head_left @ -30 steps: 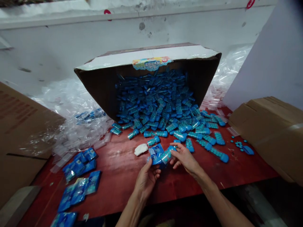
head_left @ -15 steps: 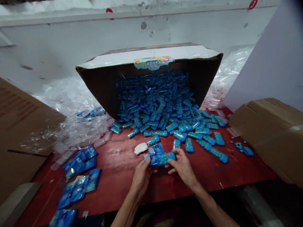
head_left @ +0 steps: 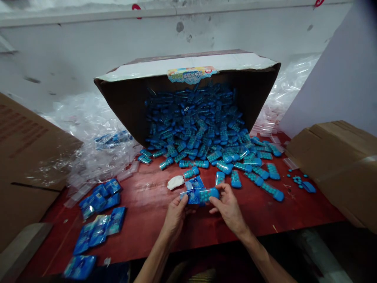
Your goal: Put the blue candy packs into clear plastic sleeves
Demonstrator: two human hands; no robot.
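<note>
Head view: you look down at your two hands over a red table, both meeting on one item.
Left hand: your left hand pinches the left end of a blue sachet, thumb on top; fingers closed on it.
Right hand: your right hand grips the right end of a blue pill tube, fingertips clamped round it.
Tube axis: long axis runs left-right between your hands, nearly level; rounded cap end toward your right hand, other end inside or against the sachet. Cannot tell how far in it sits.
Tube place: held just above the table, between your thumbs.
Vs 1.0 s ago: tube was tilted, far end up toward the pile, hands further apart; now it is flat and hands are closer.
Vs 0.5 s ago: nearly same grip, sachet and tube slightly higher in view.
Beyond your hands: spilled heap of blue tubes pouring from a tipped cardboard box.
Just past left thumb: white wad.
Left of left hand: filled sachets scattered; clear bag heap further out.
Right of right hand: brown carton, well apart.
</note>
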